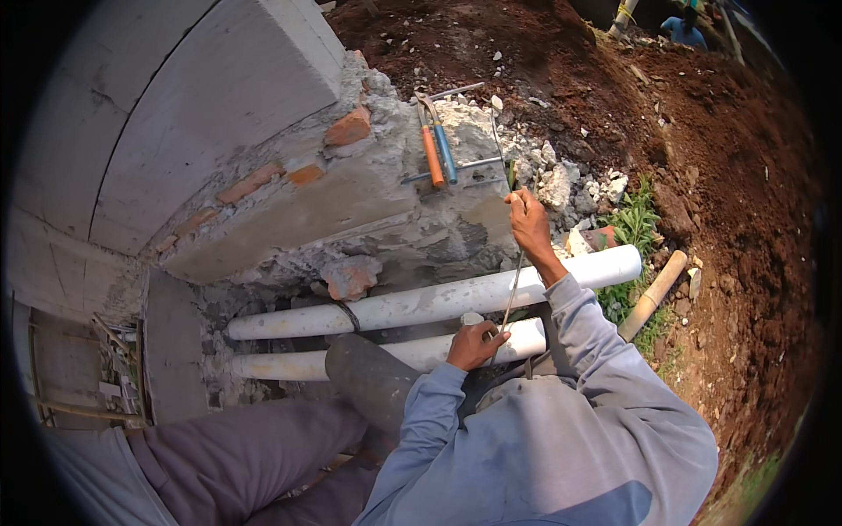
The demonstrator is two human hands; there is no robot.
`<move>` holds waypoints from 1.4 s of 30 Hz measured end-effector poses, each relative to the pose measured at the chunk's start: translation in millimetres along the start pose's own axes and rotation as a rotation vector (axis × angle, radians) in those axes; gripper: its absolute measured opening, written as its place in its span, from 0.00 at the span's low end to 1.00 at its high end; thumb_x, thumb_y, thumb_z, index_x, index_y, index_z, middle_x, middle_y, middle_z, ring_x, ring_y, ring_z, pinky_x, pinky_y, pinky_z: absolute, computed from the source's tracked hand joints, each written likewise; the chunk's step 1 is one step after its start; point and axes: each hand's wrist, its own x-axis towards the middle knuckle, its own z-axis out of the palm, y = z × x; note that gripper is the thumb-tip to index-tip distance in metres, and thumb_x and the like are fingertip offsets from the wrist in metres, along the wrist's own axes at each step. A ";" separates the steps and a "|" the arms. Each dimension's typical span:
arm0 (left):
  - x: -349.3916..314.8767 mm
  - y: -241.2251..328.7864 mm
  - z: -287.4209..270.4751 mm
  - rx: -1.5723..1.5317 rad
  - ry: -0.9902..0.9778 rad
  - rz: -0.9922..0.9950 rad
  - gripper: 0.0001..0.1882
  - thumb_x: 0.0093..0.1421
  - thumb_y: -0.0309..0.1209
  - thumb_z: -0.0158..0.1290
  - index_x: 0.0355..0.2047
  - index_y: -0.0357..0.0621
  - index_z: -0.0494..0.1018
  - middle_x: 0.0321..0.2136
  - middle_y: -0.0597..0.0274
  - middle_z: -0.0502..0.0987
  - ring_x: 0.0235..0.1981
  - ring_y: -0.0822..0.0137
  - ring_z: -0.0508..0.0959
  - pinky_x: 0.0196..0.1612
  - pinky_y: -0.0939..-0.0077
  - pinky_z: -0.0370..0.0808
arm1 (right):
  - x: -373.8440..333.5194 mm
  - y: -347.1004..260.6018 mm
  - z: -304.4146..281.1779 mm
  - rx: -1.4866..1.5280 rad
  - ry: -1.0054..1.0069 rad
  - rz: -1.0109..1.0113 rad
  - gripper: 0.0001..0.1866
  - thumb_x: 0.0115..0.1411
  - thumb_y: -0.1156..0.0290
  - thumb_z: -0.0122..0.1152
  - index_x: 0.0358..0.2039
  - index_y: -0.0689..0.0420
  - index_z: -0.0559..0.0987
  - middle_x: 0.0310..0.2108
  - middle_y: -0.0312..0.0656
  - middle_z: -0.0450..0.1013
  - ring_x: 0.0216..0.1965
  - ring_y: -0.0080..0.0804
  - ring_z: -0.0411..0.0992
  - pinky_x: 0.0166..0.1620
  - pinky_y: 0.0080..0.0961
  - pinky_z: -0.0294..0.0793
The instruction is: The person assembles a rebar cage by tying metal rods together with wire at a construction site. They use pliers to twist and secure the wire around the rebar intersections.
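Note:
A long, thin, slightly bent wire [517, 273] runs between my two hands above the white pipes. Its lower part is pinched in my left hand [474, 344], fingers closed, just over the nearer pipe [523, 340]. Farther up, my right hand [529, 219] is closed round the wire beyond the farther pipe [421, 298]. A thin end rises past the right hand toward the rubble. Beside that hand is a small green piece [512, 173] I cannot make out. Pincers [436, 145] with one orange and one blue handle lie on broken concrete, apart from both hands.
Metal bars [478, 164] jut from the broken concrete. A concrete wall [219, 114] stands left, with a brick chunk [351, 277] below it. Another person's purple trousers [237, 447] are close on my left. Bamboo [653, 295] and red soil [737, 219] lie right.

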 end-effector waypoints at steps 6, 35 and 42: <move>9.6 0.0 -1.7 -0.024 -0.003 0.007 0.23 0.53 0.50 0.60 0.29 0.40 0.80 0.17 0.52 0.75 0.20 0.58 0.77 0.27 0.66 0.72 | 4.7 -4.2 -0.7 0.018 0.030 -0.051 0.15 0.67 0.61 0.47 0.35 0.59 0.76 0.26 0.42 0.73 0.26 0.30 0.69 0.32 0.30 0.68; 6.0 -5.1 1.6 0.049 0.029 0.015 0.19 0.52 0.46 0.60 0.30 0.41 0.78 0.21 0.51 0.79 0.25 0.50 0.79 0.32 0.60 0.75 | -68.9 -19.4 105.2 0.359 -0.170 -0.092 0.14 0.68 0.64 0.46 0.35 0.61 0.75 0.18 0.37 0.66 0.21 0.20 0.64 0.27 0.23 0.64; 5.7 -6.8 1.5 0.043 0.003 0.014 0.25 0.53 0.53 0.58 0.27 0.39 0.78 0.24 0.48 0.79 0.28 0.49 0.80 0.35 0.57 0.75 | -103.1 -74.9 53.3 0.245 -0.360 -0.328 0.12 0.68 0.64 0.47 0.37 0.59 0.75 0.17 0.40 0.69 0.21 0.27 0.70 0.26 0.28 0.66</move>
